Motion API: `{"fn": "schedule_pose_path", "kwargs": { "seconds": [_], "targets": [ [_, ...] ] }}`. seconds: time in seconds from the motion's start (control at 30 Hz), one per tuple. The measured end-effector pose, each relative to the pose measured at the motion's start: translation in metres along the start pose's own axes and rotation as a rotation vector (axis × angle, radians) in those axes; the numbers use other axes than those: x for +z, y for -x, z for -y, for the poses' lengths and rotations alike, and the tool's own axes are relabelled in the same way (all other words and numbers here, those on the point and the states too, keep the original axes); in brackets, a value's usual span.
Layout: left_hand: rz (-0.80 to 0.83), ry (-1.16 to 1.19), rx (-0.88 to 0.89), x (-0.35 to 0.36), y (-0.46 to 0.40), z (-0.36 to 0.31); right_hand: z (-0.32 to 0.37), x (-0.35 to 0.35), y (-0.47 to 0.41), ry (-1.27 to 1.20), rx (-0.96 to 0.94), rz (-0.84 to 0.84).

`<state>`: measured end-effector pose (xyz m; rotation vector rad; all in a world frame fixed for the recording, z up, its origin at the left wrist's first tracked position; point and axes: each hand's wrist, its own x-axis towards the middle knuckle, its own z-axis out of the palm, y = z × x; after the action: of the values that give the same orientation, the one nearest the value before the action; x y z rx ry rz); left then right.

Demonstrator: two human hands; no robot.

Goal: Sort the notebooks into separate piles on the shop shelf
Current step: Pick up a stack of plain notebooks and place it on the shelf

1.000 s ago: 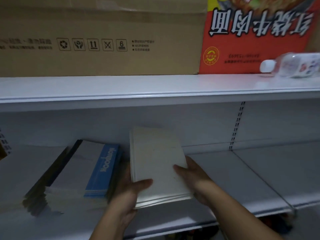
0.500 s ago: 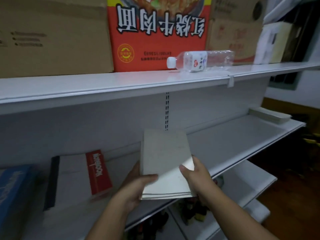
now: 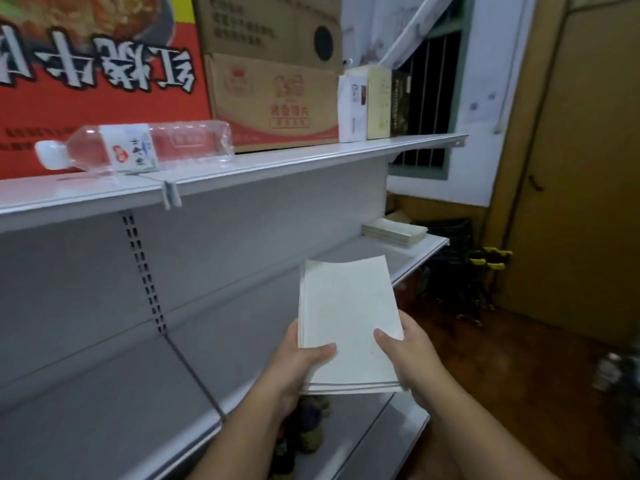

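I hold a thin stack of plain white notebooks (image 3: pixel 348 313) in front of me, above the front edge of the white middle shelf (image 3: pixel 104 403). My left hand (image 3: pixel 298 362) grips its near left corner, thumb on top. My right hand (image 3: pixel 410 355) grips the near right corner, thumb also on the cover. At the far right end of that shelf lies a small pile of pale notebooks (image 3: pixel 394 231).
The upper shelf (image 3: pixel 277 161) carries a water bottle lying on its side (image 3: pixel 138 147), a red carton (image 3: pixel 97 64), cardboard boxes (image 3: pixel 273 88) and small packs (image 3: pixel 370 102). A lower shelf (image 3: pixel 360 431) juts out below. At right: brown floor, a wooden door (image 3: pixel 571 168).
My view has swung right along the shelf. The blue and red notebook piles at the left have left the view, and the pale pile at the shelf's right end has come closer. Both hands keep holding the stack.
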<state>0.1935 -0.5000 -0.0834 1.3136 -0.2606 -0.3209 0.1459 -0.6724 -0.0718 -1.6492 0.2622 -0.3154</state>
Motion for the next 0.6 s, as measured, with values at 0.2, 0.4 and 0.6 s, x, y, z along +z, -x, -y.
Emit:
{"fn": "schedule_pose_path", "kwargs": {
  "seconds": [0.2, 0.4, 0.6],
  "targets": [
    [0.078, 0.001, -0.045, 0.066, -0.056, 0.023, -0.012, -0.075, -0.037, -0.004, 0.007, -0.080],
    [0.177, 0.029, -0.069, 0.113, -0.131, 0.042, -0.022, -0.127, -0.094, 0.065, 0.027, -0.136],
    [0.255, 0.112, -0.112, 0.156, -0.232, 0.052, -0.022, -0.168, -0.183, 0.061, 0.101, -0.236]
  ]
}}
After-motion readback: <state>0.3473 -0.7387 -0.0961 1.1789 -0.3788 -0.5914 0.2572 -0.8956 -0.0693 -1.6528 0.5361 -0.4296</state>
